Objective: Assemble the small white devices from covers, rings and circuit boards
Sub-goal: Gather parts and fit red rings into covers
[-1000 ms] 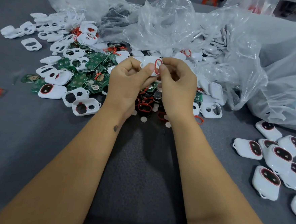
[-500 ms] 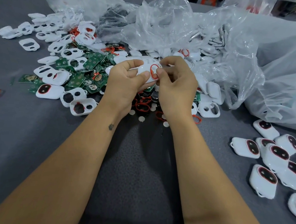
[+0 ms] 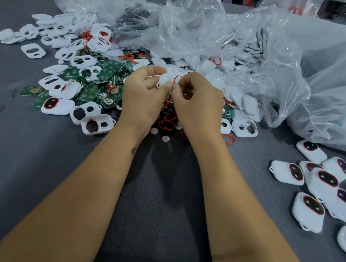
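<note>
1. White cover [image 3: 167, 79] is held up between both hands, above the loose pile of red rings [image 3: 167, 122] on the grey table [image 3: 42, 173].
2. Red ring [image 3: 176, 80] sits against the cover's face, partly hidden by fingers; whether it is seated I cannot tell.
3. Left hand [image 3: 144, 96] curls round the cover's edge, thumb pressing beside the ring.
4. Right hand [image 3: 199, 100] pinches the ring, fingers tightly curled.
5. Handling, by judgement: the cover looks a light, stiff, smooth plastic shell, best gripped by its rim; the ring looks thin and floppy, apt to spring out, so pinch it close to the groove.
6. Left of the cover: green circuit boards [image 3: 102, 78] mixed with empty covers.
7. Behind and right of it: crumpled clear plastic bags [image 3: 295, 67].
8. Near right, well apart: finished devices [image 3: 326, 182].
</note>
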Action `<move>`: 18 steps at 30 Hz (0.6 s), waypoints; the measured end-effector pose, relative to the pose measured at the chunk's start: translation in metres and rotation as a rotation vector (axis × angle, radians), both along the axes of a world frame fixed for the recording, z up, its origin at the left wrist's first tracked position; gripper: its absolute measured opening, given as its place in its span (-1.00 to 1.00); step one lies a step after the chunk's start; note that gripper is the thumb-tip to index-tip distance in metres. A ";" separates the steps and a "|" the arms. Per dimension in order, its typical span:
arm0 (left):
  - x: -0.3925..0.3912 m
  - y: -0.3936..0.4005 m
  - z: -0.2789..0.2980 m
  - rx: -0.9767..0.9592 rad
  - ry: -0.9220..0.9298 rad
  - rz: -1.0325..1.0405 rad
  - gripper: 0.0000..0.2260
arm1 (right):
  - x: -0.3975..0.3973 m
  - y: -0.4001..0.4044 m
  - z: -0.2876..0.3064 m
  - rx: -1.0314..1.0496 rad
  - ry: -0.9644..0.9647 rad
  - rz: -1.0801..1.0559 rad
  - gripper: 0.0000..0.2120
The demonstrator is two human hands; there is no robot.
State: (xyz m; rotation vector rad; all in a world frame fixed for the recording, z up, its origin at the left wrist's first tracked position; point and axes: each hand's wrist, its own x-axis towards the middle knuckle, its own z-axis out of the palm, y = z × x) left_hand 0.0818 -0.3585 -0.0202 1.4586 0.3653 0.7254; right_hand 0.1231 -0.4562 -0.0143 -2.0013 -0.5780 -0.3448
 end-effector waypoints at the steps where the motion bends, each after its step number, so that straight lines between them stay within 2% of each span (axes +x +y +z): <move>1: 0.000 0.000 0.000 0.012 -0.003 0.005 -0.77 | 0.000 0.001 0.000 -0.018 -0.015 -0.003 -0.91; 8: 0.000 -0.001 0.000 0.078 -0.003 0.027 -0.77 | 0.001 0.002 0.000 -0.024 0.017 0.017 -0.79; 18: 0.000 -0.003 0.001 0.185 0.027 0.006 -0.74 | 0.001 0.002 0.000 0.010 0.078 -0.031 -0.86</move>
